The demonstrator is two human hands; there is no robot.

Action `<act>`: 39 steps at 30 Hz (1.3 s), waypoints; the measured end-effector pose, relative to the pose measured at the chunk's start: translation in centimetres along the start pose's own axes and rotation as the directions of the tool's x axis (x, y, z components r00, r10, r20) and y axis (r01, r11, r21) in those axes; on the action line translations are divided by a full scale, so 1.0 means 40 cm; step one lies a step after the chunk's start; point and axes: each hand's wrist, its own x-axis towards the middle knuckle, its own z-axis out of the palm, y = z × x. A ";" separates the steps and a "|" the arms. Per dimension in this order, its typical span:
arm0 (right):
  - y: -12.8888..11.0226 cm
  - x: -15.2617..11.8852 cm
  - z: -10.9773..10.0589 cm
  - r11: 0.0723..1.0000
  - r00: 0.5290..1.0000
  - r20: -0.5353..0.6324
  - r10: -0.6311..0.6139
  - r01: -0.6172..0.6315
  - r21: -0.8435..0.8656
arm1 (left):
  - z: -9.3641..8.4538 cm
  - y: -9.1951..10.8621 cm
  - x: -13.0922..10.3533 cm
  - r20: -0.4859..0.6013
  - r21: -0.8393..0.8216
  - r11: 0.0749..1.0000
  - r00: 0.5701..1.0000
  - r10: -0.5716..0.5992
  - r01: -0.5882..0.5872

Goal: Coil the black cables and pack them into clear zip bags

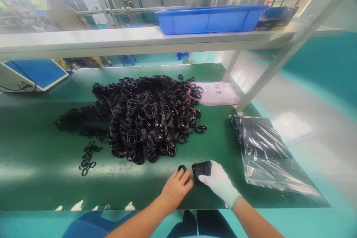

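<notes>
My bare left hand (176, 187) has its fingers curled on one black coiled cable (182, 167) near the front edge of the green tabletop. Just right of it, my right hand (219, 180), in a white glove, grips a row of black coiled cables (200, 169) pressed side by side. A large heap of coiled cables (147, 119) lies beyond both hands. Small black rings (87, 161) are scattered at its left. To the right of my gloved hand rests a clear plastic bag (267, 148) with black items packed in its far part.
A pink-white plastic bag (216, 93) lies behind the heap at the right. Above the table runs a white shelf (111, 41) carrying a blue bin (209, 20). A slanting metal post (267, 70) stands at the right. A blue-topped box (36, 74) sits at the far left.
</notes>
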 end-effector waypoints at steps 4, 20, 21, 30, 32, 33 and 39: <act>0.003 -0.002 -0.001 1.000 1.000 0.006 -0.010 0.010 0.022 | 0.000 0.019 0.006 -0.033 -0.053 0.976 0.976 -0.213 0.211; 0.018 0.004 0.001 0.997 0.999 0.016 -0.047 0.046 0.061 | 0.058 0.040 0.029 0.037 -0.580 0.705 0.877 -0.479 0.409; 0.018 0.003 0.000 0.997 0.999 0.013 -0.049 0.048 0.059 | 0.064 0.040 0.032 0.026 -0.600 0.696 0.879 -0.476 0.394; -0.006 -0.009 0.027 1.000 0.998 -0.053 0.025 -0.024 0.013 | 0.103 0.015 0.039 -0.023 -0.688 0.661 0.901 -0.432 0.300; -0.021 -0.019 0.044 0.999 0.995 -0.087 0.054 -0.054 -0.002 | 0.106 0.008 0.040 -0.026 -0.686 0.666 0.906 -0.423 0.292; -0.029 -0.023 0.052 0.998 0.992 -0.106 0.068 -0.069 -0.010 | 0.105 0.004 0.041 -0.026 -0.685 0.670 0.909 -0.416 0.287; -0.058 -0.026 0.076 0.987 0.975 -0.161 0.156 -0.162 -0.024 | 0.104 -0.033 0.048 0.000 -0.700 0.680 0.952 -0.306 0.218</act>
